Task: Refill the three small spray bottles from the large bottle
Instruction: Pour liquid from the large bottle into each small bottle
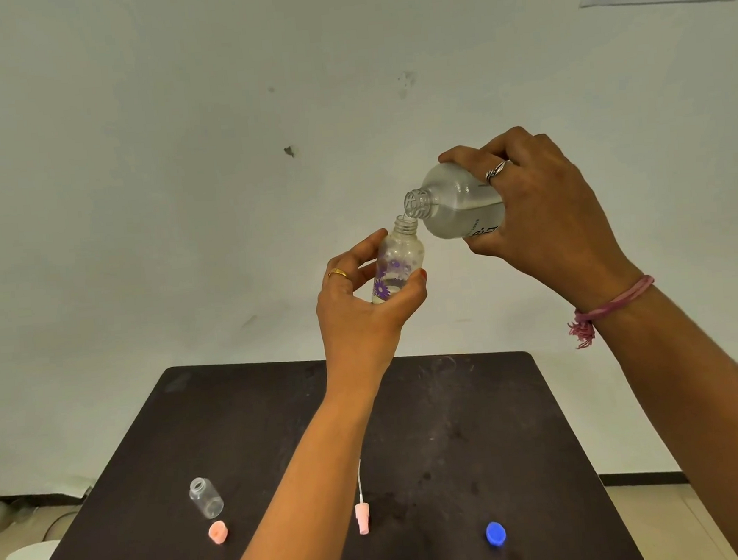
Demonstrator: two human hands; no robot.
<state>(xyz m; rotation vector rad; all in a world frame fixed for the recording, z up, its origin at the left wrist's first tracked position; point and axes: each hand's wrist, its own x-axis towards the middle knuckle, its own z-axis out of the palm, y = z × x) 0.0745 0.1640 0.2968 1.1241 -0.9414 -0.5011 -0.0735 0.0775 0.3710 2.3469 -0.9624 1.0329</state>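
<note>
Head view. The right hand (543, 217) grips the large clear plastic bottle (458, 204), uncapped and tipped nearly level, its mouth just above and touching or almost touching the neck of a small clear spray bottle printed with purple flowers (396, 262). The left hand (365, 311) holds this small bottle upright in the air above the dark surface (480, 425), thumb and fingers curled round its lower body. A shallow layer of liquid lies at the small bottle's base; whether a stream is running cannot be told.

On the surface stand a second small clear bottle (206, 497), open and apparently empty, with a pink cap (218, 532) just beside it; a pink spray head with its white dip tube (361, 512) lies near the left forearm, and a blue cap (495, 534) well to the right. A third small bottle is not in view.

Step in hand, as judged: filling one of the three bottles, with little yet poured. The next move calls for a steady tilt, mouths kept aligned, then righting the large bottle before overflow.
</note>
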